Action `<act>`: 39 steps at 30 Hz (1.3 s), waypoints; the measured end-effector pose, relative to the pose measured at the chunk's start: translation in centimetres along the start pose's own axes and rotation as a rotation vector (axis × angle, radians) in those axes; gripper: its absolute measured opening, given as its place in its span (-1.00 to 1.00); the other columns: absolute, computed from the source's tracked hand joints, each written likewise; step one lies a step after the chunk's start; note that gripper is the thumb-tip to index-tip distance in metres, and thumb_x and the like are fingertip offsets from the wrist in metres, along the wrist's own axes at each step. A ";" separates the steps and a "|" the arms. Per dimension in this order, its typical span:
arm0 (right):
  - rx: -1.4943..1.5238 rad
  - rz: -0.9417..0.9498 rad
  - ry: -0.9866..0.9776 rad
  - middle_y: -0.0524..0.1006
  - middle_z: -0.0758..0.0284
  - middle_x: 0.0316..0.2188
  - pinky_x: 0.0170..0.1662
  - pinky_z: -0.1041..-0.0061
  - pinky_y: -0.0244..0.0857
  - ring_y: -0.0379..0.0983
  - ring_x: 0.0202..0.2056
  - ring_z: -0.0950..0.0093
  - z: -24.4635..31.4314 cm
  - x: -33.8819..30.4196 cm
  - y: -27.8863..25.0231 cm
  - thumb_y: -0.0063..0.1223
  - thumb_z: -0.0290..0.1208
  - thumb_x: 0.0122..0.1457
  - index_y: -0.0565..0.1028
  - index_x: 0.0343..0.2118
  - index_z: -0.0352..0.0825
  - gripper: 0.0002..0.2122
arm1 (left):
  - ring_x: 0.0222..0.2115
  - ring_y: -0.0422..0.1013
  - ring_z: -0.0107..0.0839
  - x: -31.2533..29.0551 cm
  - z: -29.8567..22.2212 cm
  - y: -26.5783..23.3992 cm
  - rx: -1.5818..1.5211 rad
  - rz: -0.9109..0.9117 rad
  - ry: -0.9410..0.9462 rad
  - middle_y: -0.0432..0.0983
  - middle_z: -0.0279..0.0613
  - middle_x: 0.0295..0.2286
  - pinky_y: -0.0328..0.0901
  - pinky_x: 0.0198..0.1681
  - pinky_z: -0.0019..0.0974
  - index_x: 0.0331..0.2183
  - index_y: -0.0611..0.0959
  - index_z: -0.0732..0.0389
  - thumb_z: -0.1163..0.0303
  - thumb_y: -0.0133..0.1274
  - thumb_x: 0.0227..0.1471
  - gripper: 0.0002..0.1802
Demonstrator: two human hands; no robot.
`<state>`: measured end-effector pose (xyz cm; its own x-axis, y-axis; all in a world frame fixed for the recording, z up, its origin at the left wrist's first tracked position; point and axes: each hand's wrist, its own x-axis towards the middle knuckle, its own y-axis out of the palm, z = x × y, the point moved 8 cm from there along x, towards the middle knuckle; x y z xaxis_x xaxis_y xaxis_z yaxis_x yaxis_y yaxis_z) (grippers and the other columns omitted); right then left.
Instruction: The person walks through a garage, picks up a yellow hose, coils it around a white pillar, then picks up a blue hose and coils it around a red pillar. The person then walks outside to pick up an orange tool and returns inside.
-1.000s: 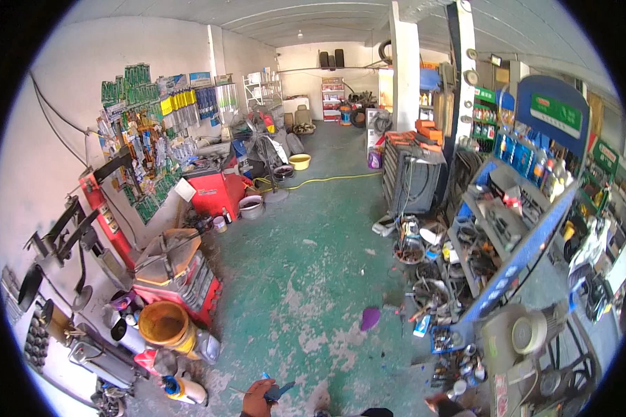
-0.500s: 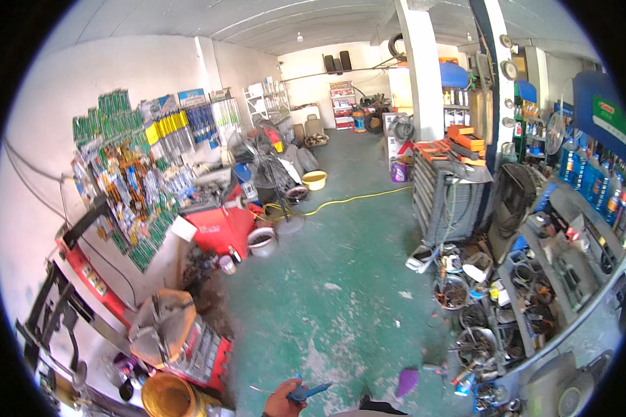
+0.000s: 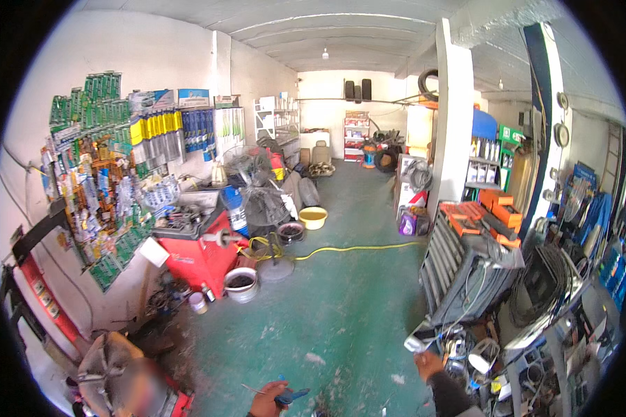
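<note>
Through the head camera I see scuffed green floor (image 3: 334, 320) reaching a pale far wall (image 3: 320, 87). A white pillar (image 3: 455, 118) stands right; a bulb (image 3: 325, 53) hangs from the ceiling (image 3: 355, 31), white shelving (image 3: 277, 117) left.

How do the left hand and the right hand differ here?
The left hand holds a blue tool; no held thing shows clearly in the right hand. The left hand sits lower in the picture, the right hand higher. Both are bare.
</note>
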<state>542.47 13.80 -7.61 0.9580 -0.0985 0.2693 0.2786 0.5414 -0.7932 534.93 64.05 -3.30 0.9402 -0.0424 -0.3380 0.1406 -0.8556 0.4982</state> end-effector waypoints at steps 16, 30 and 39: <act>0.079 0.765 1.227 0.56 0.17 -0.16 -0.08 0.26 0.39 0.49 -0.07 0.20 -24.2 7.0 18.9 -0.06 -0.17 0.25 0.59 -0.23 -0.28 -0.70 | -0.32 0.42 -0.51 51.1 -13.5 15.5 0.246 0.199 0.005 0.58 -0.23 -0.23 0.31 -0.28 -0.38 -0.08 0.59 0.22 0.32 0.05 0.22 -0.72; -0.203 0.384 -0.093 0.55 0.27 -0.25 -0.21 0.28 0.39 0.50 -0.19 0.28 -18.4 111.5 39.1 -0.06 -0.23 0.24 0.58 -0.27 -0.26 -0.76 | -0.27 0.38 -0.53 79.2 -31.3 20.8 0.260 -0.116 0.279 0.57 -0.28 -0.23 0.26 -0.13 -0.39 -0.13 0.60 0.25 0.34 0.01 0.23 -0.76; 0.291 0.500 -0.246 0.59 0.27 -0.52 -0.27 0.36 0.42 0.54 -0.44 0.38 10.3 125.5 50.4 -0.03 -0.23 0.24 0.56 -0.40 -0.34 -0.73 | -0.25 0.49 -0.47 97.6 -41.3 17.0 0.124 0.000 0.236 0.58 -0.22 -0.32 0.33 -0.07 -0.36 -0.06 0.58 0.32 0.23 0.04 0.23 -0.62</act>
<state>676.02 37.35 -8.18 0.9145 0.4016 0.0495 -0.2621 0.6812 -0.6835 641.87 66.69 5.16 0.9886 0.0665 -0.1352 0.1150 -0.9130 0.3914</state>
